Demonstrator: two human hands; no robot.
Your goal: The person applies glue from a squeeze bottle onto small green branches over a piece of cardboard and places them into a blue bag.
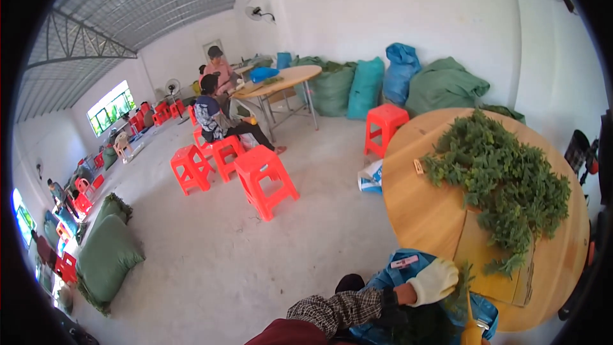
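Note:
My left hand (435, 282), in a white glove below a checked sleeve, reaches over an open blue woven bag (387, 275) at the lower edge. Its fingers are curled closed, and a leafy green sprig (461, 289) shows at their tips. Dark greenery is visible inside the bag's mouth. Beside the sprig, a yellow shape (472, 332) with a thin upright part is cut off by the lower edge; whether it is my right hand in a glove or a tool, I cannot tell. A large heap of leafy sprigs (504, 172) lies on the round wooden table (408, 211).
Flat cardboard (491, 271) lies on the table's near part. Red stools (265, 179) stand on the floor ahead. Two people sit and stand at another table (294, 76). Full green and blue sacks (447, 86) line the wall; a green sack (110, 259) lies left.

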